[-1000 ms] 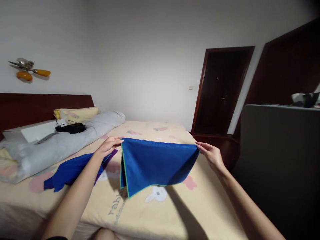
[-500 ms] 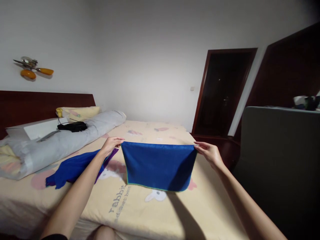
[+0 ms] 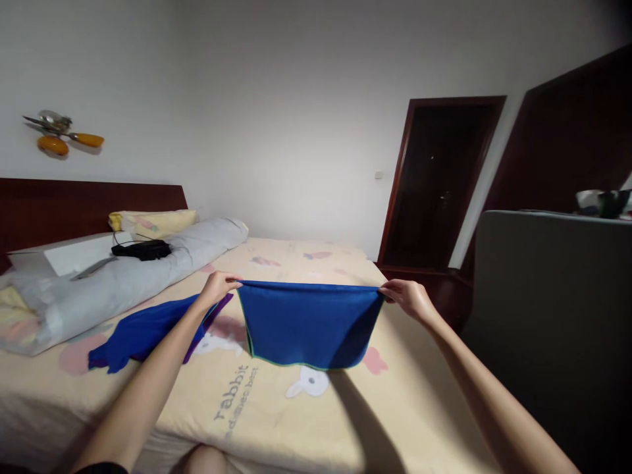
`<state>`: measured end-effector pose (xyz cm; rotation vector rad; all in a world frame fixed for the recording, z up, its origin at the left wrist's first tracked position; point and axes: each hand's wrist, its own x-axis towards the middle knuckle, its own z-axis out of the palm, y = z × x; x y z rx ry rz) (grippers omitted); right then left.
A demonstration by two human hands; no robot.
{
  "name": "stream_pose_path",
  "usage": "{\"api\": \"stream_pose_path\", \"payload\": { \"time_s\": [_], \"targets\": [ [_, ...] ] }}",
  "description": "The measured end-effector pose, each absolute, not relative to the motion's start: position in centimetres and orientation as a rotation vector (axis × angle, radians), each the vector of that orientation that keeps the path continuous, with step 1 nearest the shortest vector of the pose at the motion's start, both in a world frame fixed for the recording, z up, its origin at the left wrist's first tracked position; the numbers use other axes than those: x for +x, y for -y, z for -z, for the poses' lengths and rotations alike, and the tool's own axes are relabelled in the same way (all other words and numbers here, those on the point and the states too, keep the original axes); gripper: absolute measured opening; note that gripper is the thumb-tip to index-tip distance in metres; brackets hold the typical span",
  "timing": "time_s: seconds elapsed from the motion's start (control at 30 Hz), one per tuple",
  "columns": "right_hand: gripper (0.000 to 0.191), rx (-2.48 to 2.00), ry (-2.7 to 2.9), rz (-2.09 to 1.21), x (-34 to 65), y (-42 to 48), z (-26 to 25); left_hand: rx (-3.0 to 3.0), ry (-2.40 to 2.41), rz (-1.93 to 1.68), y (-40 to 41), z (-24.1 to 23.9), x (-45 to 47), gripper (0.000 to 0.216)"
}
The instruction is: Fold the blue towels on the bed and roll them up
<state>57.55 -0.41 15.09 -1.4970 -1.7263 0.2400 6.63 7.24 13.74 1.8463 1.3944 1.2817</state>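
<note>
A blue cloth (image 3: 311, 326) with a thin green edge hangs between my two hands, its top edge pulled nearly straight. My left hand (image 3: 220, 288) pinches the top left corner. At the top right corner, my right hand (image 3: 407, 297) grips it between thumb and fingers. The cloth hangs over the cream bedsheet (image 3: 276, 428), which is printed with rabbits and carrots; whether its lower edge touches the sheet I cannot tell. To the left lies a crumpled heap of blue and purple cloth (image 3: 143, 332), partly hidden behind my left forearm.
A rolled grey quilt (image 3: 197, 247) lies along the headboard side, with a white box (image 3: 74, 253) and a black item (image 3: 143, 249) on it. A yellow pillow (image 3: 165, 222) sits behind. On the right stands a grey chair back (image 3: 553, 283); a dark door (image 3: 439, 184) is farther off.
The blue cloth's right end has come slightly inward with my right hand, and its lower edge has risen a little. Its left side edge now shows a fold.
</note>
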Motion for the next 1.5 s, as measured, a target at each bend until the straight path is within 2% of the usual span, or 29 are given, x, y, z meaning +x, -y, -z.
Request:
{"api": "stream_pose_path", "payload": {
  "time_s": [0.2,0.4,0.57,0.73,1.0,1.23,1.37,1.5],
  "targets": [
    [0.048,-1.495,1.781,-0.154,58.0,0.5,-15.3,2.037,-1.394,-1.26,-7.2,-14.3,6.4,0.034],
    [0.062,-1.421,1.557,-0.441,58.4,-0.5,-14.6,2.061,-1.335,-1.178,-7.7,-14.6,6.4,0.034],
    [0.069,-1.306,1.425,-0.637,58.6,-1.3,-14.1,1.891,-1.283,-1.11,-8.0,-14.2,6.6,0.045],
    [0.064,-1.229,1.348,-0.72,58.6,-3.2,-13.4,1.728,-1.261,-1.119,-9.2,-13.4,7.2,0.049],
    [0.053,-1.118,1.26,-0.705,57.1,-8.1,-11.4,1.596,-1.267,-1.358,-13.8,-11.9,8.7,0.044],
    [0.065,-0.992,1.207,-0.529,56.6,-10.9,-11.7,1.602,-1.252,-1.608,-16.5,-12.0,9.9,0.049],
    [0.064,-1.02,1.25,-0.503,57.6,-8.9,-9.6,1.67,-1.278,-1.593,-14.5,-9.1,9.3,0.056],
    [0.054,-1.144,1.404,-0.591,58.5,-3.6,-4.5,1.776,-1.351,-1.411,-8.8,-3.0,7.8,0.042]
  ]
}}
